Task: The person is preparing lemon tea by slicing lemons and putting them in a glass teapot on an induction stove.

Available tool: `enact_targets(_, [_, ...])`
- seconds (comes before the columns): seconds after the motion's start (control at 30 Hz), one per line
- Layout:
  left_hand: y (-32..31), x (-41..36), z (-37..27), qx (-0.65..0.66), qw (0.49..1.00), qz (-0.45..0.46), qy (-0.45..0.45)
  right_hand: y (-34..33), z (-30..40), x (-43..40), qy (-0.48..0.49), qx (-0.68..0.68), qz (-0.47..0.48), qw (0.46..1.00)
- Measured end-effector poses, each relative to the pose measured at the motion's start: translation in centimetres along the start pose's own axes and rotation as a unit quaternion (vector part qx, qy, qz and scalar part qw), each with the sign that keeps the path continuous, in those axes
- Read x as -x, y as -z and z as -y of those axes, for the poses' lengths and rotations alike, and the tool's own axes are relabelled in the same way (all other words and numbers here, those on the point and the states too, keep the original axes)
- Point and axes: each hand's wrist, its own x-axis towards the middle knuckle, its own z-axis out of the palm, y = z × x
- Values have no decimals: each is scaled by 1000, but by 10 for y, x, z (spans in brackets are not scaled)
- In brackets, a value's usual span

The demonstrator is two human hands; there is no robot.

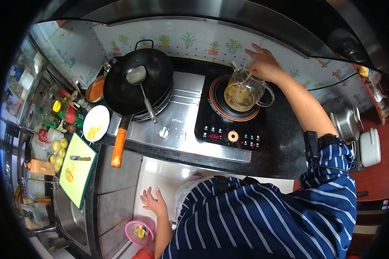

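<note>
My right hand [266, 66] is over the mouth of a clear glass teapot [241, 94]. Its thumb and forefinger pinch a slim, brownish utensil [248, 77] that dips into the pot; its lower end is hard to make out. The other fingers stick out. Yellowish-brown liquid with dark bits fills the lower part of the teapot. The pot rests on the ring of a black induction cooktop [207, 137] with a lit red display. My left hand [154, 201] hangs free over the floor, fingers spread, holding nothing.
Left of the cooktop, a black wok [116, 87] with a metal spatula [136, 76] sits on a gas burner. A white plate [105, 120] bears lemon slices. A knife [80, 158] and more slices lie on a green cutting board [87, 181] by the sink [72, 223].
</note>
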Motion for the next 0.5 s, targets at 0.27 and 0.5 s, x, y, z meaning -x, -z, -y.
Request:
enact_targets(0.27, [1,4,6,-6,1000,9,14,2,-4,-4,-8,-72,83,994])
enact_targets(0.5, [2,5,6,3,1000,10,18,2,-1,-7,36,-58,24,997])
